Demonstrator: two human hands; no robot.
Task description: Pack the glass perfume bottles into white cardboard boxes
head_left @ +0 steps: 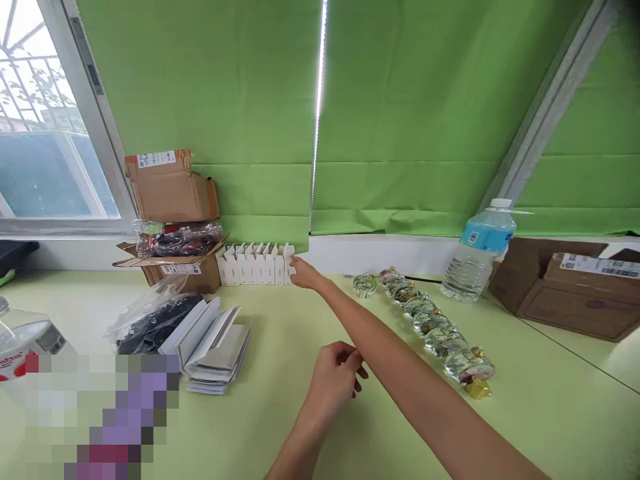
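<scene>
Box [289,267] at white row's [249,269] right end, touching right hand [304,274], unclear whether grip pinches, left hand [336,371] loosely spread.

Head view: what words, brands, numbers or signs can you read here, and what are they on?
No text reads with certainty.
White boxes: print too small.
Bottle at far left: red lettering, partly out of frame and blurred.
Upper cardboard box: label characters too blurred.
Lower cardboard box: label print too small.
Water bottle: blue label, blurred.
Brown box at right: label print too small.
</scene>
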